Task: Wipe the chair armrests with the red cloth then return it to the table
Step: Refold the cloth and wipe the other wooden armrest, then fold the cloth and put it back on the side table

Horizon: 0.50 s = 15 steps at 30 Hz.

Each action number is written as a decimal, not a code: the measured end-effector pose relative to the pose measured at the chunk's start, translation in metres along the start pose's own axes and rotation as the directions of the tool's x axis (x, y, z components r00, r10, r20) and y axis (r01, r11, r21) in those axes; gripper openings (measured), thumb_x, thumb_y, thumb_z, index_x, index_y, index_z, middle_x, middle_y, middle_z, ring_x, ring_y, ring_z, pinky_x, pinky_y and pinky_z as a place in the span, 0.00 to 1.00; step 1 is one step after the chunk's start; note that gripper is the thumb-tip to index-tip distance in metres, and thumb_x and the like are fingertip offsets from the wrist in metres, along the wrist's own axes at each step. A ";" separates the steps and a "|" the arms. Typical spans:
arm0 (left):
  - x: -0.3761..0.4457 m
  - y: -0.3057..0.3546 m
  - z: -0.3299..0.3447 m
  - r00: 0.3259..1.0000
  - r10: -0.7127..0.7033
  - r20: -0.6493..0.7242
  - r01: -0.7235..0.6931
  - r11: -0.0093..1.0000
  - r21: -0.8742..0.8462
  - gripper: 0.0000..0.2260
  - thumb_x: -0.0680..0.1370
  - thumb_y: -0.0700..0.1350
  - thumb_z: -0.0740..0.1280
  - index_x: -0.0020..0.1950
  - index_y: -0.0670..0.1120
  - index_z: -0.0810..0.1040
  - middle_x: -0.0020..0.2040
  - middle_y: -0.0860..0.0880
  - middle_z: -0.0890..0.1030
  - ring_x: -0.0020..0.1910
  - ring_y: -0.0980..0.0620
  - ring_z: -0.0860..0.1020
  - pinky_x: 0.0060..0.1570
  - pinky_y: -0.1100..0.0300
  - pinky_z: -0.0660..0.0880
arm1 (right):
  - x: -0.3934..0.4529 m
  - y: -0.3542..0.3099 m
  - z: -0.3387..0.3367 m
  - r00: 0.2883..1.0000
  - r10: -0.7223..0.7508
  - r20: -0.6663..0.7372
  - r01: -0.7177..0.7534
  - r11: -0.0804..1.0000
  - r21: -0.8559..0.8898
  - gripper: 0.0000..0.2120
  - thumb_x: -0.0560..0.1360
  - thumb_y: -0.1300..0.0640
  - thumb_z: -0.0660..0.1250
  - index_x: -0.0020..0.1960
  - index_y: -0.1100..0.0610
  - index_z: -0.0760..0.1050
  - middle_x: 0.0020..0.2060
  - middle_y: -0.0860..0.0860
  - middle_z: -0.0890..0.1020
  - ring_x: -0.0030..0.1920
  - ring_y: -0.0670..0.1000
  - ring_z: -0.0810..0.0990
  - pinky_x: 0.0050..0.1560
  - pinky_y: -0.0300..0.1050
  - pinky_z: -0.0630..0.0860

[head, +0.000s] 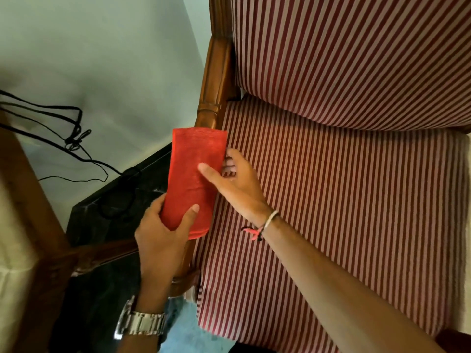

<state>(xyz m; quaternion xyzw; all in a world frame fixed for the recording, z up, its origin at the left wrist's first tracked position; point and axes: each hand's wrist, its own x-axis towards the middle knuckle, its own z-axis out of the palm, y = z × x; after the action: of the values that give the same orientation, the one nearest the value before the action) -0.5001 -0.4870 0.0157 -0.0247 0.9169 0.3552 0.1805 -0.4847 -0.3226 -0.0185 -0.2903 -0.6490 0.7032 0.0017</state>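
Observation:
The red cloth (193,174) is draped lengthwise over the chair's left wooden armrest (216,72), covering its middle and front. My left hand (163,235) grips the cloth's near end, thumb on top and fingers wrapped round the outer side. My right hand (229,177) holds the cloth's inner edge further up, thumb pressed on the cloth and fingers tucked beneath on the seat side. The bare carved part of the armrest shows above the cloth, running up to the backrest.
The striped red-and-white seat cushion (331,212) and backrest (356,47) fill the right. A dark glossy table (107,220) stands left of the chair, with black cables (76,138) hanging along the pale wall. A wooden frame piece (33,200) crosses the lower left.

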 end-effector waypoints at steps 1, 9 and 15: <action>-0.002 0.003 0.004 0.999 -0.003 -0.034 0.003 1.000 -0.009 0.30 0.73 0.55 0.75 0.73 0.48 0.72 0.65 0.46 0.79 0.57 0.53 0.77 0.52 0.61 0.74 | 0.003 -0.004 0.003 1.000 -0.017 -0.017 0.017 1.000 -0.011 0.25 0.77 0.50 0.73 0.70 0.55 0.70 0.53 0.39 0.78 0.53 0.37 0.79 0.52 0.31 0.81; -0.042 0.040 0.029 0.979 0.081 -0.189 -0.092 0.995 -0.046 0.24 0.73 0.47 0.76 0.66 0.46 0.73 0.56 0.54 0.77 0.47 0.60 0.77 0.45 0.72 0.72 | -0.011 -0.018 -0.031 0.994 -0.051 -0.098 0.061 0.993 0.099 0.16 0.77 0.61 0.74 0.62 0.57 0.74 0.58 0.56 0.83 0.58 0.53 0.83 0.59 0.49 0.83; -0.095 0.077 0.084 0.996 0.087 0.006 -0.084 0.972 -0.221 0.26 0.71 0.49 0.78 0.65 0.49 0.72 0.60 0.48 0.80 0.57 0.49 0.82 0.57 0.45 0.82 | -0.050 -0.018 -0.127 0.973 -0.087 -0.216 0.108 0.990 0.091 0.13 0.76 0.61 0.75 0.58 0.59 0.76 0.52 0.53 0.82 0.44 0.38 0.81 0.46 0.36 0.81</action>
<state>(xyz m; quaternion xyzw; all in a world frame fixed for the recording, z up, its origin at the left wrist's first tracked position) -0.3989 -0.3825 0.0409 -0.0022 0.8706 0.4624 0.1682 -0.3980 -0.2225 0.0196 -0.3306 -0.6220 0.6996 0.1200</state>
